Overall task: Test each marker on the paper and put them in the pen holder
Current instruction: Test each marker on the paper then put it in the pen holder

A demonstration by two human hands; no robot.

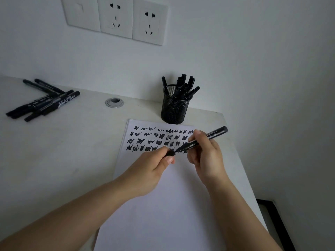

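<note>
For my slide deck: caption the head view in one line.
Right hand holds an uncapped marker over the scribbled paper, left hand grips its cap, beside the pen holder.

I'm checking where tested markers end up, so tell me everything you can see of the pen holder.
The pen holder is a black wire-mesh cylinder, open at the top, standing upright on the white desk near the wall, just beyond the paper's far edge. Several black markers stand in it, leaning outward. No hand touches it.

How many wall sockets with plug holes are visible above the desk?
2. One socket sits in the middle of the wall plate row, the other socket at its right end; the left plate is a switch.
</note>
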